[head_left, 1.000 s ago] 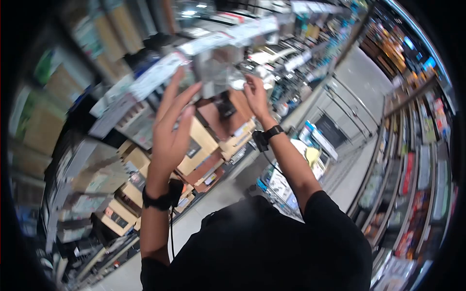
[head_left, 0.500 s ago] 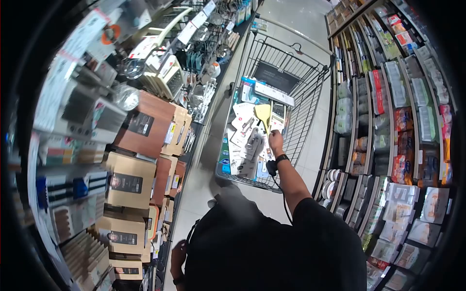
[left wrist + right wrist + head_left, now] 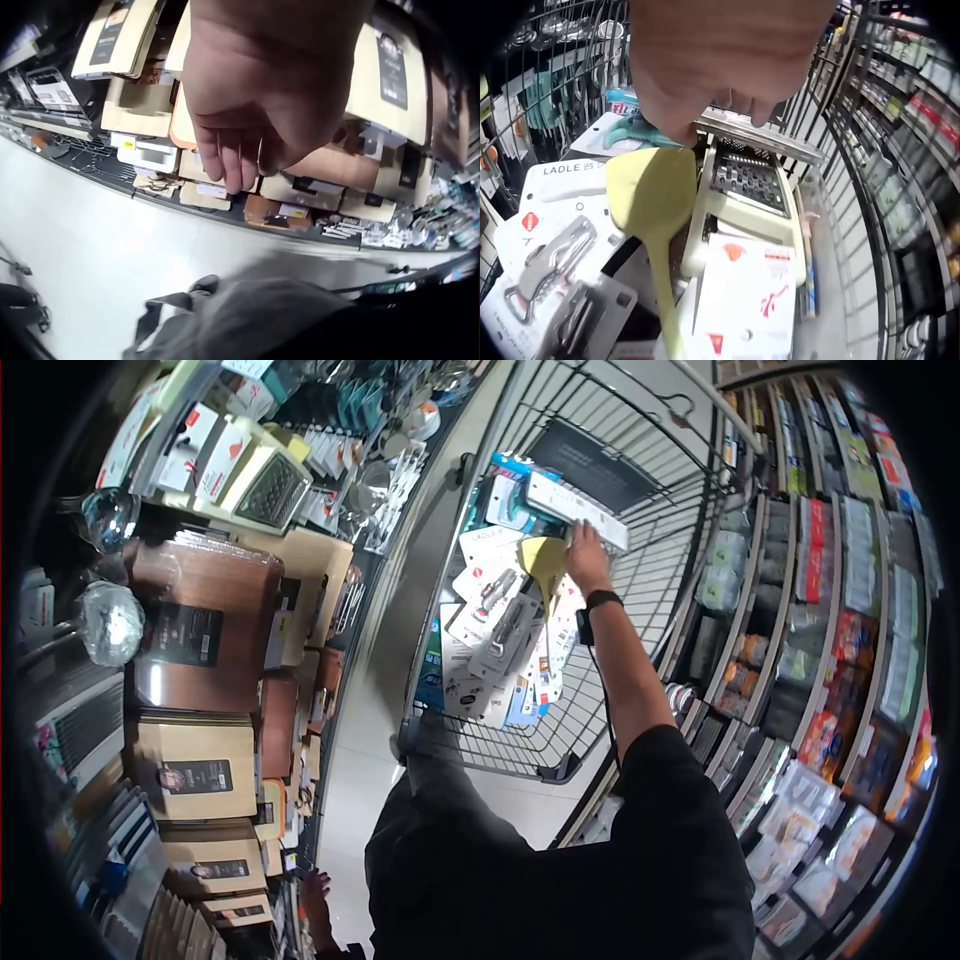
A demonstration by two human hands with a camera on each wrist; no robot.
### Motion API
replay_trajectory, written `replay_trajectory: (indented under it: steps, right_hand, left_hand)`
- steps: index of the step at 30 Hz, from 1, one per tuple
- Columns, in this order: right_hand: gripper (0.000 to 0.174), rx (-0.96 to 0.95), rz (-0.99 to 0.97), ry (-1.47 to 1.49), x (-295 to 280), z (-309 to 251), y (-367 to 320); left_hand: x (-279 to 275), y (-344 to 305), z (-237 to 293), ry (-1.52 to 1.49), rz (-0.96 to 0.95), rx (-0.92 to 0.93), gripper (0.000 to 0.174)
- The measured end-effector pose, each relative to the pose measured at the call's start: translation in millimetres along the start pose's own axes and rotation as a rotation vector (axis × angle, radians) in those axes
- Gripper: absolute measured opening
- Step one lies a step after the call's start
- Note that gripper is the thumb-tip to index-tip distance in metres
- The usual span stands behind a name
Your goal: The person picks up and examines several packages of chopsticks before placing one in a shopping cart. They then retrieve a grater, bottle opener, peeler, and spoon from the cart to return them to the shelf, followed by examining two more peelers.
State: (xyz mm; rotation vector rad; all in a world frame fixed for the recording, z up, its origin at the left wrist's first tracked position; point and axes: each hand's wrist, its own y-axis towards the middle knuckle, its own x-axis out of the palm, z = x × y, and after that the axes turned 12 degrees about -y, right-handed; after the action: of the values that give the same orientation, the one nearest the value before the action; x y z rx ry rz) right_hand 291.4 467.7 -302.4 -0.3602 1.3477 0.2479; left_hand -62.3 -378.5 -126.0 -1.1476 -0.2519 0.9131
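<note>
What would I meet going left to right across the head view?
Brown board, left hand, LADLE package, yellow spatula, right hand, red shelf packs.

Cart [image 3: 585, 460]'s right in front of me, cutting boards [image 3: 195, 765] on my left, packets [image 3: 855, 640] shelved right. Inside, the spatula [image 3: 651, 195]'s between carded tools [image 3: 555, 259] and a grater [image 3: 746, 187], long box [image 3: 548, 497] beyond, my right hand [image 3: 588, 558] by it.

Bright whitish light. Head view: fisheye bending, black corners; glare on crumpled clear plastic wrapping [image 3: 110, 623], shiny streak on brown wooden board [image 3: 240, 640]. Left wrist: smooth white floor [image 3: 97, 240] washed out. Right wrist: shadow across yellow flat-headed spatula [image 3: 652, 193], tall dark shelves [image 3: 915, 150] blurred.
</note>
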Motion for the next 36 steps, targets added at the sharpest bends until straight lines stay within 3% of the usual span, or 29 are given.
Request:
replay_trajectory:
  steps: [2, 5, 10, 11, 14, 18, 20, 24, 25, 27, 28, 30, 34, 36]
  right_hand:
    - [0.059, -0.013, 0.034, -0.058, 23.4, 4.2, 34.9]
    - [0.076, -0.009, 0.002, -0.039, 35.3, 5.1, 68.1]
    - [0.046, -0.029, -0.057, 0.119, 50.3, 5.3, 94.5]
    - [0.033, -0.064, -0.109, 0.099, 37.3, 3.9, 91.1]
    - [0.028, -0.119, -0.164, -0.013, 12.6, 10.1, 81.3]
    - [0.035, -0.122, 0.002, 0.039, -65.6, 27.9, 55.4]
    - [0.036, -0.089, -0.031, 0.054, -124.4, 39.7, 41.4]
    - [0.039, -0.108, -0.149, 1.140, -234.7, 37.4, -12.6]
    - [0.037, -0.150, -0.205, 1.313, -247.1, 26.0, -27.4]
    - [0.035, -0.160, -0.412, 1.491, -262.7, -10.1, -56.9]
    - [0.038, -0.139, -0.443, 1.622, -261.5, -35.7, -75.1]
    - [0.046, -0.220, -0.683, 1.754, -268.6, -84.8, -110.1]
    - [0.049, -0.330, -1.078, 2.011, -292.6, -189.4, -183.2]
    - [0.049, -0.444, -1.219, 2.041, -312.7, -234.6, -211.9]
  left_hand:
    - [43.8, -19.2, 41.0, 0.068, 0.095, -0.018, 0.032]
    - [56.5, -28.1, 28.5, 0.211, 0.015, -0.039, 0.038]
    - [68.3, -67.2, 1.3, 0.318, -0.033, -0.133, 0.036]
    - [66.6, -71.9, -3.9, 0.328, -0.051, -0.130, 0.036]
    - [61.3, -77.6, -12.5, 0.334, -0.055, -0.185, 0.041]
    - [64.6, -67.0, -9.8, 0.324, -0.035, -0.093, 0.037]
    - [78.1, -58.8, 4.7, 0.321, -0.051, -0.053, 0.036]
    - [114.7, -41.2, 44.0, 0.400, -0.077, 0.147, 0.033]
    - [139.7, -46.1, 72.3, 0.280, -0.109, 0.158, 0.033]
    - [180.9, -58.1, 127.4, 0.077, -0.198, 0.213, 0.033]
    - [196.5, -66.2, 152.3, -0.005, -0.254, 0.253, 0.034]
    - [220.4, -85.6, 196.5, -0.167, -0.363, 0.360, 0.037]
    - [237.0, -108.5, 238.5, -0.410, -0.578, 0.524, 0.052]
    - [227.5, -130.5, 249.4, -0.478, -0.629, 0.494, 0.057]
